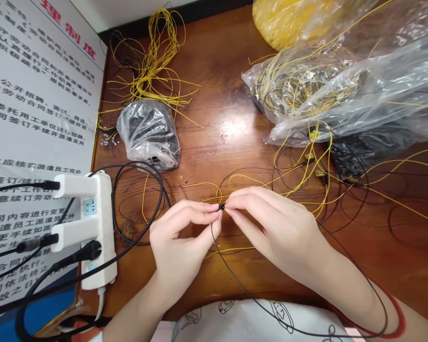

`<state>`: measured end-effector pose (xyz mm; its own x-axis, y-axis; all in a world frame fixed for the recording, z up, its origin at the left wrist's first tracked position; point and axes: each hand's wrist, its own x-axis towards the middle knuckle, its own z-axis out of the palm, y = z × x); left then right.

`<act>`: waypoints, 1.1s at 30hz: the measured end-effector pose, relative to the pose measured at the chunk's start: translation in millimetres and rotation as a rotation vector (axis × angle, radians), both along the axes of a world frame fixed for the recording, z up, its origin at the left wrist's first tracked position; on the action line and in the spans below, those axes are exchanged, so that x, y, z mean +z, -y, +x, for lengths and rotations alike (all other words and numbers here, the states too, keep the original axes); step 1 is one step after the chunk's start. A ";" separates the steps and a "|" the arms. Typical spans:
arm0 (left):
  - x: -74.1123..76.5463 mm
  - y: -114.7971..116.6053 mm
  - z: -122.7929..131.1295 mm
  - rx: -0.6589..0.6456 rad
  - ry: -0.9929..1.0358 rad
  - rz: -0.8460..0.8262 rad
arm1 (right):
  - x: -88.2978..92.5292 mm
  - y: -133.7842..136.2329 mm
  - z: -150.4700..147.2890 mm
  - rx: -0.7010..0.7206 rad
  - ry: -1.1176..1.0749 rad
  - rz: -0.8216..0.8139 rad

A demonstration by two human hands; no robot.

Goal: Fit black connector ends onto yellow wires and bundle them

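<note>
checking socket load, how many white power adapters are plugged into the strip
2: an upper adapter and a lower adapter, both in the power strip; a black plug sits below them.

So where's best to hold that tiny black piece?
Probably pinch the tiny black piece lightly by its left and right sides, coming in from each side: it's too little for a whole fist, and the left hand and right hand meet there.

Counts at bench (214,152):

Hands: 2, left hand (173,249) and right hand (288,223).
Small black part (221,207), held: 1.
Power strip (107,213): 1.
White adapters (74,234): 2.
Small plastic bag (150,135): 1.
Printed board (39,109): 1.
Red wristband (397,316): 1.
Loose yellow wires (330,156): several; tangled, exact number unreadable.
Black wires (231,273): more than one, likewise.
</note>
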<state>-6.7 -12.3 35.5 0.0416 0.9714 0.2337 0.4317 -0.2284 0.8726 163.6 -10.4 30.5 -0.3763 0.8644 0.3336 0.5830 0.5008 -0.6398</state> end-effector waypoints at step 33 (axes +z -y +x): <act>4.7 -1.7 -0.6 0.004 0.244 -0.299 | 5.4 -0.2 5.4 -0.004 -0.074 0.003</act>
